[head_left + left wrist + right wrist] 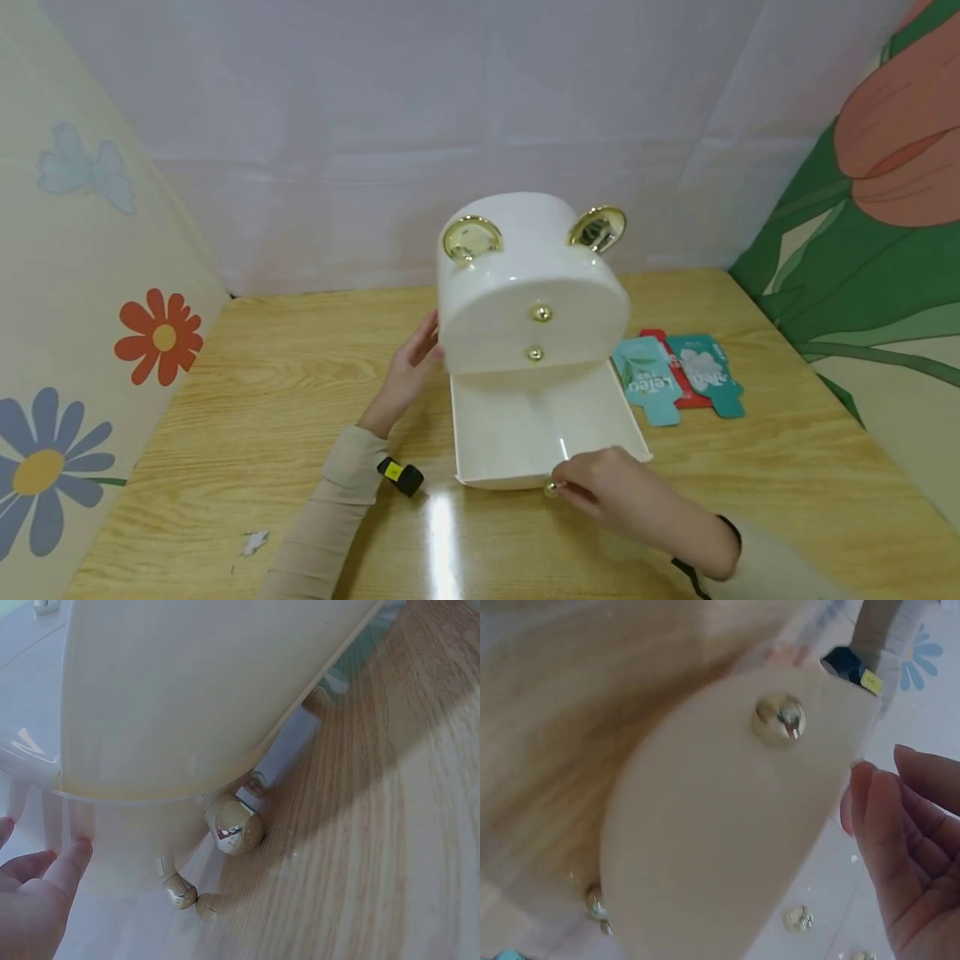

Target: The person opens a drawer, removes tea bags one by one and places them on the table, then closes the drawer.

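A glossy white bear-shaped drawer box (517, 329) stands on gold ball feet (235, 825), with two gold-rimmed ears on top. Its bottom drawer (525, 425) is pulled far out toward the front. My left hand (408, 371) rests against the left side of the box, fingertips touching the wall in the left wrist view. My right hand (618, 492) is at the drawer's front, beside its gold knob (778, 718). In the right wrist view its loosely bent fingers (885, 817) lie at the drawer's top edge, thumb apart, off the knob.
Flattened teal and red tea cartons (705, 375) lie right of the box on the wooden table (330, 350). A torn white scrap (255, 543) sits at the front left. Behind hangs a white cloth (322, 150); flower-painted panels (157, 337) flank both sides.
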{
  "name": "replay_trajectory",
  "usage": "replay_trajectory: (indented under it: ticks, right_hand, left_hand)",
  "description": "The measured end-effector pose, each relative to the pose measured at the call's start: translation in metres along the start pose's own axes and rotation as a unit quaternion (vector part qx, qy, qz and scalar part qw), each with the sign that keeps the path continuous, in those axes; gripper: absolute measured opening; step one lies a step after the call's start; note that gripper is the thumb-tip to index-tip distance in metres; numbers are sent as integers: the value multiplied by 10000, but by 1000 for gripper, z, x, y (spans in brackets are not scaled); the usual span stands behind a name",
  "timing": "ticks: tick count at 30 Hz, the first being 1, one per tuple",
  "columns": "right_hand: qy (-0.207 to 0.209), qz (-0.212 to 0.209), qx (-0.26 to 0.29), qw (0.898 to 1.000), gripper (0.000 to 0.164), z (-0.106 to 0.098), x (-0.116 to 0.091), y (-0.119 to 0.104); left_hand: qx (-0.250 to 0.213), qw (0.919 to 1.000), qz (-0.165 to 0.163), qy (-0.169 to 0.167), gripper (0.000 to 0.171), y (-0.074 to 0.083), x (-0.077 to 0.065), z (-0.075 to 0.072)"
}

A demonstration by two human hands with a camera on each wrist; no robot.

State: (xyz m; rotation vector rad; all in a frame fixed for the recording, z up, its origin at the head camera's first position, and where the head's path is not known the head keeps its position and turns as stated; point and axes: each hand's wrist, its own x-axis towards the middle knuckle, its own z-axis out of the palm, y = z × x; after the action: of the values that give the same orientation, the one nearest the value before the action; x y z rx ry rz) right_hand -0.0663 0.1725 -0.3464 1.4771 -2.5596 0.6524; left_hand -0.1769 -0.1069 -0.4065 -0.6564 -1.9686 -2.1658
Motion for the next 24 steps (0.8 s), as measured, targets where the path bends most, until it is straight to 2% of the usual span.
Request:
replay_trajectory:
  ticks: [4, 8, 12, 18, 24]
  right_hand:
    - [-210, -21, 100, 9997, 10, 11, -4, -1]
    - [-483, -5, -328, 9983, 15, 21, -7, -4]
    - [-854, 195, -645, 9941, 10, 26, -8, -7]
    - [-595, 207, -832, 9945, 12, 36, -9, -5]
    - [-419, 267, -1548, 9867, 10, 40, -7, -4]
  left_hand:
    - [38, 10000, -12, 20, 77, -1, 0, 0]
    - [33, 10000, -46, 24, 79, -2, 0, -1]
    - [-30, 10000, -62, 20, 75, -1, 0, 0]
    - [-54, 10000, -62, 18, 70, -1, 0, 0]
    - [-71, 9999, -97, 37, 72, -2, 0, 0]
